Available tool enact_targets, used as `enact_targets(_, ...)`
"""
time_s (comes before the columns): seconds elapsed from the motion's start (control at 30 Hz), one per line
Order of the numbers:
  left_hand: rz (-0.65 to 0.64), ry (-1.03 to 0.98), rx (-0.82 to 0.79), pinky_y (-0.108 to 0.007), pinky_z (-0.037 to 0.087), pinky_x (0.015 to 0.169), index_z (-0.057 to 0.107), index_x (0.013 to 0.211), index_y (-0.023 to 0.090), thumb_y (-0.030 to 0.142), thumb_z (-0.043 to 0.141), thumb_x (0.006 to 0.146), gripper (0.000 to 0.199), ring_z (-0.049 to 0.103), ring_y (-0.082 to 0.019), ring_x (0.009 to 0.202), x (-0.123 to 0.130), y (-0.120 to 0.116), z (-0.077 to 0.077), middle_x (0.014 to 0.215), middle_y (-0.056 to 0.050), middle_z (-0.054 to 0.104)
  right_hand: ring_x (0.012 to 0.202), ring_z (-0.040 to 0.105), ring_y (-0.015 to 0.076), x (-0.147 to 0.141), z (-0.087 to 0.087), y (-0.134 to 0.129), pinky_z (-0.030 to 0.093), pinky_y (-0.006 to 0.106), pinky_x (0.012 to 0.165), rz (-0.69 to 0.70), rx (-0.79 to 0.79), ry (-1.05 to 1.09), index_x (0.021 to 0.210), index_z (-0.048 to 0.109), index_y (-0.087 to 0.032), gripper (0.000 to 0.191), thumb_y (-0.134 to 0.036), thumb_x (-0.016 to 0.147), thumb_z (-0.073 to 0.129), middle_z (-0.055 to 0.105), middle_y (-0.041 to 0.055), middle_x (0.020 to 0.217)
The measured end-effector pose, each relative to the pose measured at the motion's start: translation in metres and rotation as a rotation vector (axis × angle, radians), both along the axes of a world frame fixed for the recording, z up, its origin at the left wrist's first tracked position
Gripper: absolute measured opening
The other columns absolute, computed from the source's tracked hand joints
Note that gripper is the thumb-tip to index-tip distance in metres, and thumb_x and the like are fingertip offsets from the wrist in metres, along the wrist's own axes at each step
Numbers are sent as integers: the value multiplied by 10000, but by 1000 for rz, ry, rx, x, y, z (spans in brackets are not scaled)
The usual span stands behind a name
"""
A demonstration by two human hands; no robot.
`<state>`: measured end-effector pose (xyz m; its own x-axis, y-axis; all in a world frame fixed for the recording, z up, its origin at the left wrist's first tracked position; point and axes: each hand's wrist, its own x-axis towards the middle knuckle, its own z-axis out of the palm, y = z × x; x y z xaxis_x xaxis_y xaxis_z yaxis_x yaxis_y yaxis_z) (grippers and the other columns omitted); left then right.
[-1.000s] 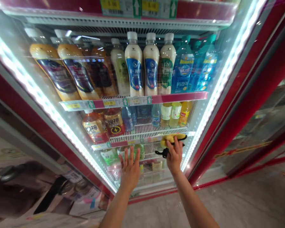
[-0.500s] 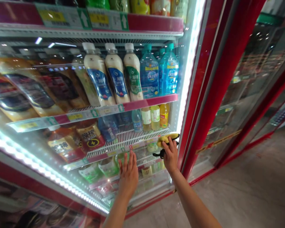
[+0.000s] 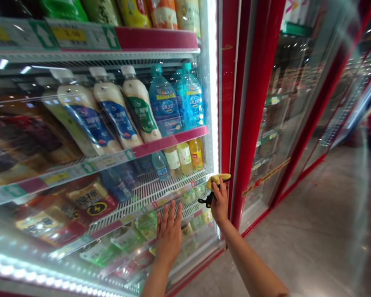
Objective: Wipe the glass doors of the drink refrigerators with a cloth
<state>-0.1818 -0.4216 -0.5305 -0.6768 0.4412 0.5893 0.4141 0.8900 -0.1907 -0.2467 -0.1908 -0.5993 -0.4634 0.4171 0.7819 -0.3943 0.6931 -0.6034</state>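
Presently: yellow-and-black cloth-like piece (image 3: 216, 178) under right hand (image 3: 220, 204), lit cooler

Left hand (image 3: 169, 235): fingers spread, holding nothing; contact with the front cannot be told. Right hand: fingers grip the piece, which sits at their tips, black loop (image 3: 206, 201) sticking out just left of them. Judged best handling: even fingertip pressure, loop kept from snagging.

Surface: apparently glass. Red-label bottles (image 3: 92, 201) lie left of the left fingers, behind it; wire shelf (image 3: 151, 181) above them. Red frame (image 3: 228, 103) right of the right fingers; grey floor (image 3: 312, 235) farther right.
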Motion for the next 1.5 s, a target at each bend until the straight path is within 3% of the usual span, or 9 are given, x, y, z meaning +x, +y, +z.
enact_targets(0.17,-93,14,16,-488,125,1300,109,1635,253,229,559,955,816,177,-266,1587,-8,0,-1,1705,-76,199,1563,271,250,18,-21,-24,345,544,1226,48,-123,-102,1589,346,-369,690,-64,970,371,247,45,1707)
enact_targets(0.4,-170,-29,31,-493,39,1298,175,1626,250,236,571,947,786,139,-246,1594,-21,-1,7,1695,-79,237,1555,290,239,-12,40,-1,281,542,1256,72,-35,2,1484,532,-362,555,-128,1001,393,345,26,1670)
enact_targets(0.63,-258,-1,62,-468,21,1296,174,1624,261,224,544,949,771,112,-209,1594,-30,-6,0,1683,-60,264,1552,298,233,-10,-12,-10,303,548,1241,-100,-361,-35,1596,356,-261,659,-159,948,422,353,95,1660)
enact_targets(0.87,-329,-33,-7,-469,-32,1289,223,1620,249,209,544,948,745,139,-194,1588,-38,-4,-3,1661,-71,318,1546,309,207,-35,23,15,276,467,1261,-104,-364,-13,1551,442,-287,598,-223,957,449,337,49,1673)
enact_targets(1.13,-371,-25,-1,-553,-51,1272,330,1594,260,138,520,912,718,158,-202,1587,-44,3,-8,1640,-69,358,1350,571,250,-12,-19,0,418,514,1163,-164,-443,-24,1552,429,-209,669,-218,885,470,586,105,1483)
enact_targets(1.2,-385,-14,21,-557,-49,1275,363,1582,259,131,511,905,704,174,-204,1585,-45,7,-10,1634,-67,371,1339,580,258,-22,-2,8,420,527,1159,-179,-451,-29,1557,422,-219,672,-209,886,465,582,101,1488)
enact_targets(1.37,-415,3,32,-483,-15,1298,474,1526,251,132,510,900,639,210,-188,1577,-51,25,-3,1621,-51,402,1496,404,222,-52,74,35,318,484,1240,-162,-417,-14,1566,411,-259,685,-139,892,447,432,64,1618)
enact_targets(1.43,-408,20,45,-476,-16,1300,467,1531,250,140,507,906,636,210,-186,1578,-55,34,6,1619,-49,406,1535,335,211,-52,84,35,292,468,1256,-131,-374,-1,1566,413,-271,660,-145,918,441,356,54,1662)
enact_targets(1.5,-411,44,60,-466,-23,1300,427,1553,248,151,497,920,643,194,-179,1581,-58,44,16,1619,-49,405,1548,305,214,-44,72,27,282,479,1262,-111,-336,4,1568,408,-280,631,-166,948,439,303,58,1685)
